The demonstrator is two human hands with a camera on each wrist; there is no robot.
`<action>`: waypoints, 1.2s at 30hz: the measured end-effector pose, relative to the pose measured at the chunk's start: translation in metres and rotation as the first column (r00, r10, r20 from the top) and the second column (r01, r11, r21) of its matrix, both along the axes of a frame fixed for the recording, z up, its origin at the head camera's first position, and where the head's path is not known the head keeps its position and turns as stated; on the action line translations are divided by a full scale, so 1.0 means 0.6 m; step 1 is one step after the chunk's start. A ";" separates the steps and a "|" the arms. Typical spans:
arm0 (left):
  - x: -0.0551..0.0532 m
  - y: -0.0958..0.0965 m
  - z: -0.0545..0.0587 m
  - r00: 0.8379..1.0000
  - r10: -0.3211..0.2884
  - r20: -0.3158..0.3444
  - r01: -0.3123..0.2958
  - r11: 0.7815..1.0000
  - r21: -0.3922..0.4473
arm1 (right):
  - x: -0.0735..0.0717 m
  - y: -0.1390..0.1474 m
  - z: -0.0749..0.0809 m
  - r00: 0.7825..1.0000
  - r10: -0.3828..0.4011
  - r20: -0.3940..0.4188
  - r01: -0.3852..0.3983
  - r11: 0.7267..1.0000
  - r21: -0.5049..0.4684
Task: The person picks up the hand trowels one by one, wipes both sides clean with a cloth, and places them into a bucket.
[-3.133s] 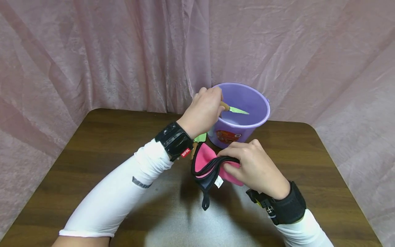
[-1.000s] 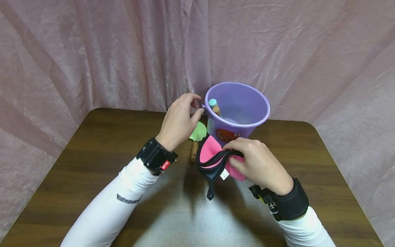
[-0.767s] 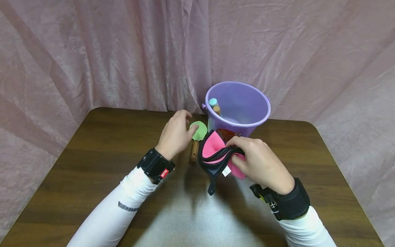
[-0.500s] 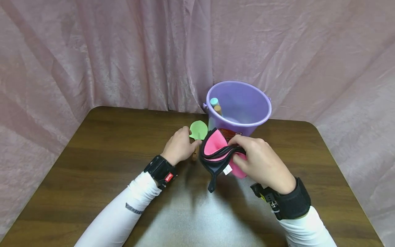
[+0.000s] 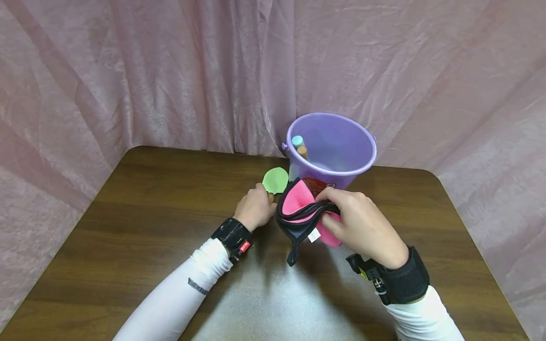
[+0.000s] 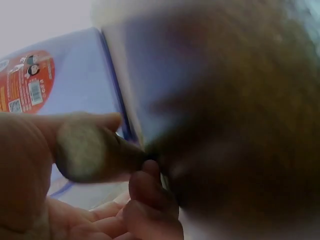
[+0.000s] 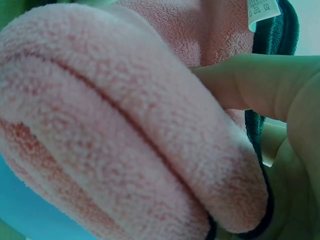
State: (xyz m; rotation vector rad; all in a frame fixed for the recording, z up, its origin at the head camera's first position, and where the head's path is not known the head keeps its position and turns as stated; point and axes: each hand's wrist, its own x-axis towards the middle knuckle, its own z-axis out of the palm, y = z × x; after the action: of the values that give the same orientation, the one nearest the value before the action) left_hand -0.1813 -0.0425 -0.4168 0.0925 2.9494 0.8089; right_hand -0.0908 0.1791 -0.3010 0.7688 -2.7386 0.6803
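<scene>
My left hand [image 5: 256, 208] pinches the wooden handle of a small hand trowel with a round light green blade [image 5: 275, 180]. In the left wrist view, the handle's end [image 6: 80, 152] shows between thumb and fingers, blurred. My right hand [image 5: 364, 225] grips a folded pink fleecy cloth [image 5: 298, 199], which has black edging, a hanging loop and a white label. The right wrist view is mostly filled by the cloth's plush folds [image 7: 110, 115], with the thumb pressed against them. Most of the trowel handle is hidden by the left hand in the head view.
A purple bucket [image 5: 345, 180] stands at the back of the wooden table [image 5: 170, 213]. Two tool handle ends, a light blue one [image 5: 297, 141] and a wooden one [image 5: 302, 151], lean at its left inside wall. A pink curtain [image 5: 192, 71] hangs behind.
My left hand put a green-bladed tool into the bucket, let go, drew back from the rim and came down onto the trowel's handle. The right hand and cloth shifted slightly up and right.
</scene>
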 end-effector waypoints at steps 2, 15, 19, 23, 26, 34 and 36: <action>0.000 -0.004 0.001 1.000 0.002 -0.001 -0.002 1.000 0.004 | 0.000 0.000 -0.001 1.000 0.002 -0.004 -0.002 1.000 -0.002; 0.004 -0.031 0.015 0.999 -0.029 -0.044 0.029 1.000 0.008 | -0.001 0.000 -0.002 1.000 0.001 -0.006 -0.001 1.000 0.000; 0.011 -0.044 0.028 0.997 -0.027 -0.067 0.029 0.999 0.027 | -0.002 -0.001 -0.002 1.000 -0.001 -0.004 0.001 1.000 -0.008; 0.022 -0.057 0.042 0.991 -0.023 -0.131 0.028 0.999 0.043 | -0.003 -0.003 -0.004 1.000 0.000 -0.024 0.000 1.000 -0.031; 0.033 -0.067 0.056 0.981 -0.022 -0.190 0.035 0.998 0.061 | -0.007 -0.005 -0.006 0.998 0.002 -0.066 -0.006 0.998 -0.067; 0.062 -0.097 0.093 0.944 -0.002 -0.329 0.041 0.993 0.110 | -0.018 -0.012 -0.013 0.984 -0.015 -0.177 -0.022 0.979 -0.202; 0.069 -0.103 0.103 0.933 0.008 -0.361 0.037 0.992 0.118 | -0.020 -0.012 -0.015 0.978 -0.036 -0.206 -0.012 0.974 -0.228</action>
State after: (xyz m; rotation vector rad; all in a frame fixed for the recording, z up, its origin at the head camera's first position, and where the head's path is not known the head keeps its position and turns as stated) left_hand -0.1400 -0.1045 -0.3552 0.3020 3.2272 1.0770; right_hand -0.1025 0.1722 -0.3099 0.7253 -2.4223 0.8419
